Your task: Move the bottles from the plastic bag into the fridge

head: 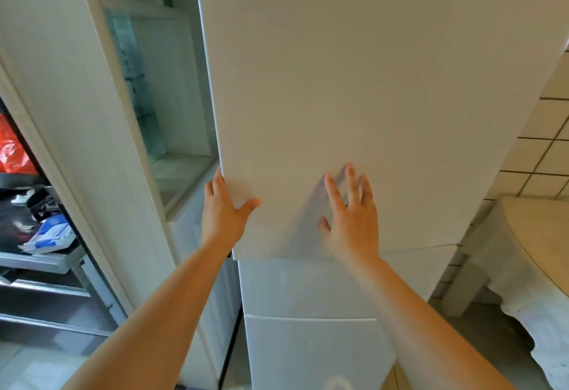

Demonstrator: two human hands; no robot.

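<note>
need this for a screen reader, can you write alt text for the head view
Seen from the wearer's head, both bare hands are on the white upper fridge door: the left hand grips its left edge, the right hand lies flat on its front. The door stands partly open, showing pale shelves inside; no bottles or bag can be made out.

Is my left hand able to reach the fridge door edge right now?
Likely yes: the left hand already wraps the upper door's left edge, with nothing in between. The right hand lies on its front.
</note>
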